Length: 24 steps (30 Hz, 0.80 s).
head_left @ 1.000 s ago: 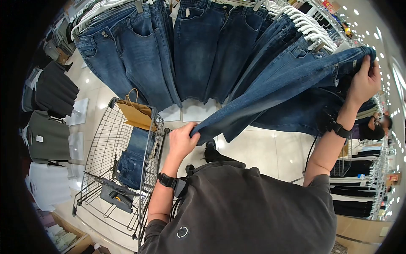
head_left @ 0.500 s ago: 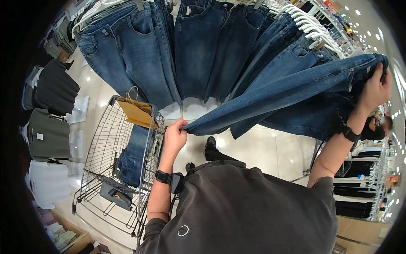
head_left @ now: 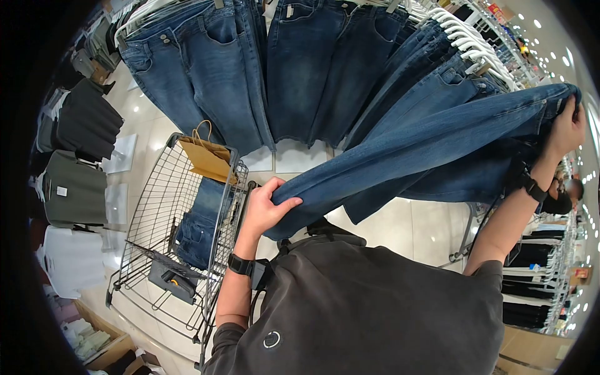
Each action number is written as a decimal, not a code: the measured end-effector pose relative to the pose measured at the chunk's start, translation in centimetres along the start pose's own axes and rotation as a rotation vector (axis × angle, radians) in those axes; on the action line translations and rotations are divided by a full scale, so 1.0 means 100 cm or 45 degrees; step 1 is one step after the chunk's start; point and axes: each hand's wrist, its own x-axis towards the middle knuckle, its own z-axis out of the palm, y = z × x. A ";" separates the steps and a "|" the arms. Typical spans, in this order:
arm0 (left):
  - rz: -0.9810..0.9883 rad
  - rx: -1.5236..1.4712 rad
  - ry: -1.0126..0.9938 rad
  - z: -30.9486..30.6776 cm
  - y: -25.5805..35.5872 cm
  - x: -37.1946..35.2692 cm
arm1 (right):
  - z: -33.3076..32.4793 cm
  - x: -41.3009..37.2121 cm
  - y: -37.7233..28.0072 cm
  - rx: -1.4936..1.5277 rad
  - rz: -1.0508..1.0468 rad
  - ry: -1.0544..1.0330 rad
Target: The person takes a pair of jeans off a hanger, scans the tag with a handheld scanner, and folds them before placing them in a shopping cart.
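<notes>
A pair of dark blue jeans (head_left: 400, 156) stretches across in front of me, held between both hands. My left hand (head_left: 267, 206) grips one trouser leg near its lower end, thumb on top of the denim. At the upper right, my right hand (head_left: 569, 128) is closed on the waist end. The second leg hangs loose below the stretched one. Behind the held pair, more blue jeans (head_left: 206, 81) hang on a rack from white hangers (head_left: 459, 34).
On my left stands a wire shopping cart (head_left: 147, 194) with a brown paper bag (head_left: 206, 159) and folded jeans (head_left: 197, 234). Shirts (head_left: 78, 187) hang beyond it. Another person (head_left: 562, 197) is at the far right, near racks of dark trousers (head_left: 531, 287).
My left hand has taken in more of the trouser leg, whose end now hangs below it. The jeans have sagged slightly wider there. My right hand keeps its hold.
</notes>
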 end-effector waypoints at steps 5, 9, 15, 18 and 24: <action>-0.057 0.410 -0.032 -0.007 -0.026 -0.006 | -0.007 0.013 0.025 0.038 0.021 0.004; 0.099 0.410 0.016 -0.008 -0.044 -0.006 | -0.011 0.014 0.016 0.036 0.024 0.027; -0.293 -0.247 0.152 0.002 -0.081 -0.007 | -0.019 0.025 0.024 -0.112 0.014 0.076; -0.308 -0.203 0.081 -0.006 -0.073 -0.008 | -0.022 0.033 0.035 -0.178 0.047 0.053; -0.301 -0.108 -0.255 -0.012 -0.048 -0.017 | -0.017 0.047 0.081 -0.281 0.064 0.051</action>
